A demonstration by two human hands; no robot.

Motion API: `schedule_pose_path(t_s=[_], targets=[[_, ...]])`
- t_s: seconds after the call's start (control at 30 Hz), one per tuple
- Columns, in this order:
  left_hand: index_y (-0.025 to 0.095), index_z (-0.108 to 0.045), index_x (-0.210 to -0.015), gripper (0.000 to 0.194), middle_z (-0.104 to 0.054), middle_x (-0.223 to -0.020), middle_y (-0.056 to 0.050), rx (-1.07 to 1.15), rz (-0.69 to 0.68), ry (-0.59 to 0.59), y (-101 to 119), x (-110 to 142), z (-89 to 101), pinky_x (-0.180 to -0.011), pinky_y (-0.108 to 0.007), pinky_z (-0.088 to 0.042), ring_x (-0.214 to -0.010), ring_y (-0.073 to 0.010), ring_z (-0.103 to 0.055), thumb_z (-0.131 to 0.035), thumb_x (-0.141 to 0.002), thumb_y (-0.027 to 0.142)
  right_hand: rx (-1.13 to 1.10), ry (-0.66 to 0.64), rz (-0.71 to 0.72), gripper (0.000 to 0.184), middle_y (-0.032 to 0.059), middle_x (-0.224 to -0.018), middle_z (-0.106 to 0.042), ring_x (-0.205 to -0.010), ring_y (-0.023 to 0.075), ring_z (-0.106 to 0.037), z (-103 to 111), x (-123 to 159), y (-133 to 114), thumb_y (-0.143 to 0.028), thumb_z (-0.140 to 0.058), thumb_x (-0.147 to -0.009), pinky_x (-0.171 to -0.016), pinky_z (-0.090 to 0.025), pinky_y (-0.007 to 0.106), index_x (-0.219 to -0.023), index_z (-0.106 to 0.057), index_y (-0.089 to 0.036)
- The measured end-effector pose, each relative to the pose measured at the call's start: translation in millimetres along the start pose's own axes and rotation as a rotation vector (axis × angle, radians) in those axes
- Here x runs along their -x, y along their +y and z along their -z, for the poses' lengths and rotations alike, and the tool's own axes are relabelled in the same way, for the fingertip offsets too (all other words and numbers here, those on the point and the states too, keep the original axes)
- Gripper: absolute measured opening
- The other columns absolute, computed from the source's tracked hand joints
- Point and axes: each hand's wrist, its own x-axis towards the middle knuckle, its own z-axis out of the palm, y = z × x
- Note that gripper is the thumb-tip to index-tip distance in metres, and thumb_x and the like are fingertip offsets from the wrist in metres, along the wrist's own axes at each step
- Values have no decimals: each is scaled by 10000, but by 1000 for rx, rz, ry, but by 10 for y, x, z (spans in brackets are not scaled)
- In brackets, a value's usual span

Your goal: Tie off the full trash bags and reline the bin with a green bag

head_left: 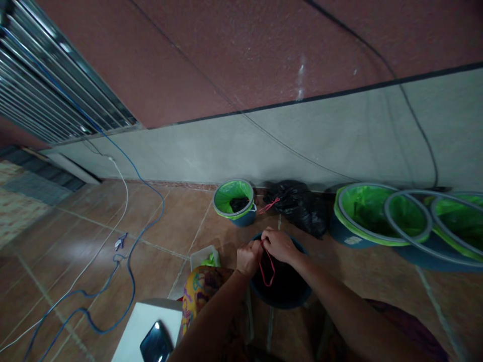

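Both my hands meet over a dark blue bin (298, 294) lined with a black bag, low in the middle of the view. My left hand (248, 257) is closed in a fist on the bag's red drawstring (267, 269). My right hand (278, 244) pinches the same string from the right. A red loop of the string hangs below my hands into the bin.
A small blue bin with a green liner (234, 201) stands by the wall. A tied black bag (298, 203) lies beside it. Larger green-lined bins (362, 216) sit at right. Blue and white cables (128, 251) trail across the tiled floor. A phone (156, 344) rests on a white stool.
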Motion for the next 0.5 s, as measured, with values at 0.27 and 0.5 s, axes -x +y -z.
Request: schedule_pose_path(t_s=[0.27, 0.5], targets=[[208, -622, -857, 260, -679, -752, -31, 69, 47, -24, 8, 43, 8, -592, -225, -381, -672, -134, -631, -415, -996, 282, -176, -61, 26, 340, 95, -1178, -672, -1075, 178, -612, -48, -52, 154, -80, -507, -819, -948, -416, 262, -1110, -660, -166], [213, -643, -845, 312, -673, -738, -28, 58, 29, -27, 44, 40, 49, -597, -231, -374, -670, -132, -625, -392, -1008, 302, 15, -113, 22, 238, 89, -989, -673, -933, 191, -630, -85, -8, 94, -120, -455, -862, -826, -429, 279, -837, -685, -172]])
